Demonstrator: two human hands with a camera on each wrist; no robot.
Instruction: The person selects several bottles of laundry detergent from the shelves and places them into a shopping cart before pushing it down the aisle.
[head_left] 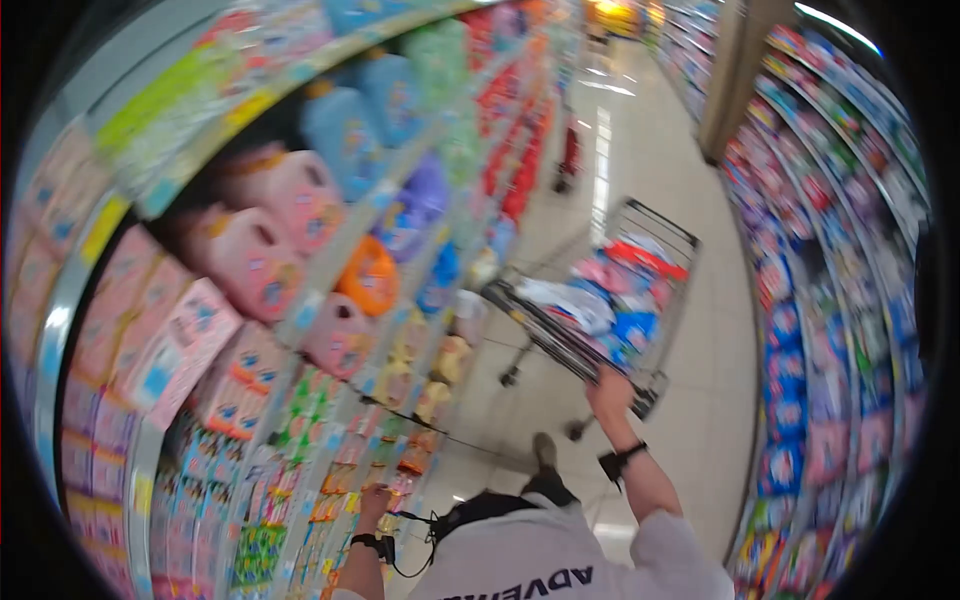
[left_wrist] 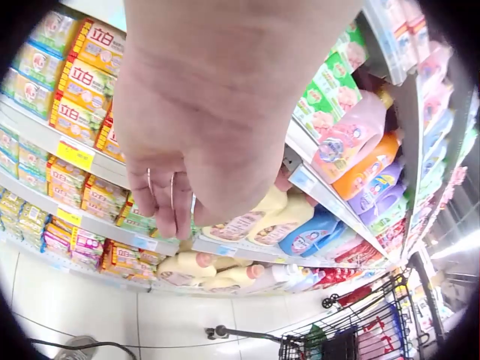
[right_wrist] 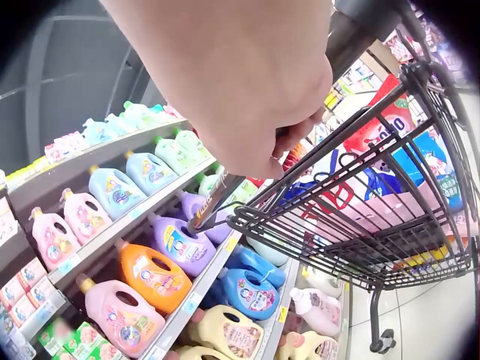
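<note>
A black wire shopping cart [right_wrist: 352,259] stands ahead of me. My right hand [head_left: 610,392] grips its push bar [head_left: 548,335] near the right end, and the right wrist view shows my fingers curled round that bar. Packages in red, white and blue fill the basket, among them a red bag [right_wrist: 381,124]. My left hand [head_left: 374,505] hangs at my side by the left shelves, holding nothing. In the left wrist view its fingers [left_wrist: 166,214] are loosely bent, in front of boxed soap [left_wrist: 88,82] and cream-coloured bottles [left_wrist: 244,225].
Shelves [head_left: 330,330] of detergent bottles and boxes line the left. More shelves [head_left: 790,400] with packaged goods run along the right, beside a brown pillar [head_left: 740,80]. Between them a shiny tiled floor [head_left: 640,130] leads forward. A dark cable [left_wrist: 82,345] hangs near my foot.
</note>
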